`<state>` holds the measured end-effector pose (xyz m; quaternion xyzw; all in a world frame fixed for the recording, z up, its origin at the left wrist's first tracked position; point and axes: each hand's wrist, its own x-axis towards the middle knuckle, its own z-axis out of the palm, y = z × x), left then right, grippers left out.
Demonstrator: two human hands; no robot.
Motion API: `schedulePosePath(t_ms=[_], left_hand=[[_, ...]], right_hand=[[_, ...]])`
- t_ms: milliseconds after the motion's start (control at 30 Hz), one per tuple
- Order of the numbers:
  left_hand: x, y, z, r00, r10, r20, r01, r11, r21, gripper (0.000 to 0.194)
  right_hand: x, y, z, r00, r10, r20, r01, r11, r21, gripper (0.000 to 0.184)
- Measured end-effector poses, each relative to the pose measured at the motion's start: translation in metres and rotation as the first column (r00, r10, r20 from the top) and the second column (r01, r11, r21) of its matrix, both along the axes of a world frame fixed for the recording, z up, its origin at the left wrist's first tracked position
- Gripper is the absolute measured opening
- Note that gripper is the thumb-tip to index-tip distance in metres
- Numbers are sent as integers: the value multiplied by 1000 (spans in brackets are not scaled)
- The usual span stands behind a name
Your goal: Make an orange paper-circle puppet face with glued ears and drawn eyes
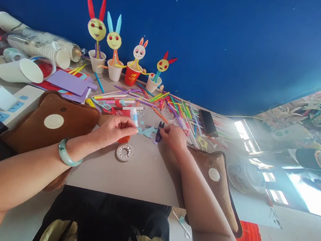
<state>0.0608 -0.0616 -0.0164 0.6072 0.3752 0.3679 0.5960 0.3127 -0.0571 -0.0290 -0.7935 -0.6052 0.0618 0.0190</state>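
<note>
The left hand [113,130] pinches one end of a small light blue paper cut-out [147,132] between its fingertips and holds it just above the grey table [143,172], near the middle of the table. The right hand [174,137] is closed around a pair of small dark purple scissors [159,132], and the blades touch the other end of the blue paper. A pale green bangle [66,154] sits on the left wrist. Just below the left hand, a round white tape roll [123,152] lies flat on the table, and a little orange thing peeks out from under the fingers; I cannot tell what it is. A white glue stick [133,115] lies just behind the hands. A big heap of thin coloured sticks [168,104] spreads along the far edge. Behind them, by the blue wall [230,39], stand four bunny puppets in cups: a yellow-faced bunny with red ears [96,28], a yellow-faced bunny with blue ears [114,38], a white-faced bunny in a red cup [136,61] and a small yellow-faced bunny with red ears [162,68]. At the far left corner lie stacks of white paper cups [41,47] and purple foam sheets [72,83]. A brown soft cushion [62,121] rests under the left arm.
</note>
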Motion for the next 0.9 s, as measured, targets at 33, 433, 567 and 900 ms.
schedulePosePath(t_ms=[33,433,567,900], left_hand=[[0,0,0,1000,0,0,0,1000,-7,27],[1,1,-1,1000,17,11,-16,999,-49,26],[1,1,1,1000,20,2,-20,999,-41,24],[0,-2,8,1000,2,-23,-4,997,-80,33]], right_hand=[[1,1,-1,1000,-5,-5,5,1000,-4,19],[14,1,8,534,90,-841,232,941,248,20],[0,-6,15,163,136,-977,400,896,192,20],[-35,-51,13,642,470,-606,-121,842,525,15]])
